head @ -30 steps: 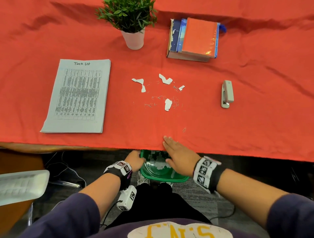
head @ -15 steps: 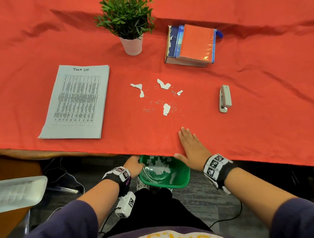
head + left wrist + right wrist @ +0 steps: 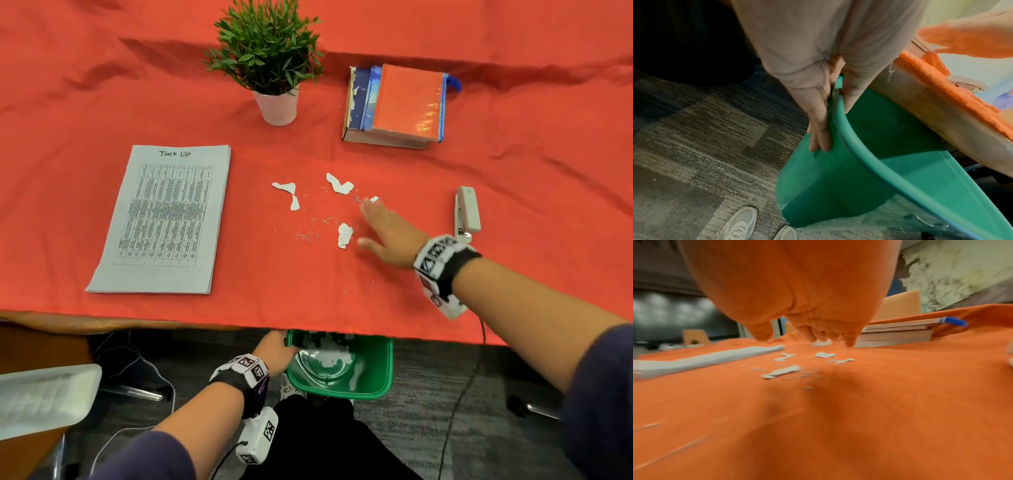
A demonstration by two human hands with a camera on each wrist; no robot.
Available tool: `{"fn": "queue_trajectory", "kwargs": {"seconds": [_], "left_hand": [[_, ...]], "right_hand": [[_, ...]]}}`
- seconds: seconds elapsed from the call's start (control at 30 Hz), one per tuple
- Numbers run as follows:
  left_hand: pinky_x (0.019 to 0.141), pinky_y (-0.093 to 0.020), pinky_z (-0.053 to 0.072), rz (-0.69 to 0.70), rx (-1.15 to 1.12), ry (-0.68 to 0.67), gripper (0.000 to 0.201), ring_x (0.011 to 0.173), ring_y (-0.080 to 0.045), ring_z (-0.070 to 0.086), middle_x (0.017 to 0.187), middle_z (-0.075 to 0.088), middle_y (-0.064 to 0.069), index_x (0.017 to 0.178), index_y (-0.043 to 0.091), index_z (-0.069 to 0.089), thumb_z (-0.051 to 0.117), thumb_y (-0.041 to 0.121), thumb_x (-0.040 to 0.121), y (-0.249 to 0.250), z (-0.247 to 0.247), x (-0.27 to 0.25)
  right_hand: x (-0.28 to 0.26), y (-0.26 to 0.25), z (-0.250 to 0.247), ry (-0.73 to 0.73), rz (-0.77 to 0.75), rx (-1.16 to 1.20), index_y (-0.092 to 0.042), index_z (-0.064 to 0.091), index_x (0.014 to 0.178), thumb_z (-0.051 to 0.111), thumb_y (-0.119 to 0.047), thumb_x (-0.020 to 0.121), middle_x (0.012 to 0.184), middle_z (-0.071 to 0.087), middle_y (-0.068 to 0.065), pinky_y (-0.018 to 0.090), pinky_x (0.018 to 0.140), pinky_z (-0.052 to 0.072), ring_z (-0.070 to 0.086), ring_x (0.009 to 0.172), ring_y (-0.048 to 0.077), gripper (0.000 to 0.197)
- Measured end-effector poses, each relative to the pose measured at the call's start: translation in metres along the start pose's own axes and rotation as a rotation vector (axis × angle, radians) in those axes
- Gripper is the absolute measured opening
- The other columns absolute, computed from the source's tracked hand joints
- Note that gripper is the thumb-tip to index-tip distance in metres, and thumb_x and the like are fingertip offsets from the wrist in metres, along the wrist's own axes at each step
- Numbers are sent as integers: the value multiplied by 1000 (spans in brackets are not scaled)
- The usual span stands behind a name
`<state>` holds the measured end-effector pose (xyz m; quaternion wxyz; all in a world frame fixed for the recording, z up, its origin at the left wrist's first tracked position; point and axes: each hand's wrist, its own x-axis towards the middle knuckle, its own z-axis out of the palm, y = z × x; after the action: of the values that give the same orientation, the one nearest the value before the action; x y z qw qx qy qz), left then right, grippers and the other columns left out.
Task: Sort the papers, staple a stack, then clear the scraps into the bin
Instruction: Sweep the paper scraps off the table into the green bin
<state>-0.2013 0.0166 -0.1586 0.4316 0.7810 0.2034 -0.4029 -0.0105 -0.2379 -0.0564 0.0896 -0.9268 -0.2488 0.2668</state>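
Scraps [image 3: 344, 234] lay mid-cloth, left of stapler [image 3: 466, 213]; light, flimsy, better swept than pinched. Right hand [image 3: 387, 236] flat, fingers spread beside them. Left hand [image 3: 824, 104] gripped bin [image 3: 373, 383] rim below table edge.

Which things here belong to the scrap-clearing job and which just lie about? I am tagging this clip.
Job: torn white paper scraps and loose staples on the red tablecloth; green plastic bin, gripped by the left hand; open right hand.

Lying about: grey stapler, printed paper stack, potted green plant, stacked books.
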Motion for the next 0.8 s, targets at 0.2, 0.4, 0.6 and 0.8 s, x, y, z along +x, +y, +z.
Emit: {"fn": "queue_trajectory", "kwargs": {"seconds": [0.2, 0.4, 0.6, 0.8], "left_hand": [[84, -50, 55, -8, 32, 19, 22, 88, -40, 68, 100, 68, -29, 101, 0, 63, 59, 16, 87, -9, 1, 9], [87, -44, 55, -2, 57, 46, 23, 94, -33, 67, 102, 68, -22, 108, 0, 62, 58, 14, 90, -6, 1, 6], [79, -34, 51, -3, 64, 48, 37, 87, -26, 63, 104, 66, -17, 126, 2, 54, 56, 12, 90, -5, 2, 7], [69, -31, 50, -8, 96, 51, 31, 77, -27, 63, 101, 69, -21, 121, 2, 57, 54, 10, 91, 0, 2, 2]], "right_hand": [[69, 19, 3, 38, 169, 14, -11, -4, 153, 29, -65, 91, 162, -11, 7, 45, 120, 2, -8, 149, 25, 89], [35, -15, 36, -32, -64, -13, -10, -8, 153, 14, -81, 77, 161, -14, 7, 41, 121, -5, -12, 148, 22, 105], [-57, -63, 71, -293, -310, -101, -15, -18, 150, 22, -75, 88, 155, -28, 4, 40, 118, -8, -24, 144, 20, 94], [-113, -83, 85, -427, -419, -70, -19, -13, 152, 24, -66, 95, 157, -24, -2, 34, 120, -7, -24, 144, 13, 83]]}}
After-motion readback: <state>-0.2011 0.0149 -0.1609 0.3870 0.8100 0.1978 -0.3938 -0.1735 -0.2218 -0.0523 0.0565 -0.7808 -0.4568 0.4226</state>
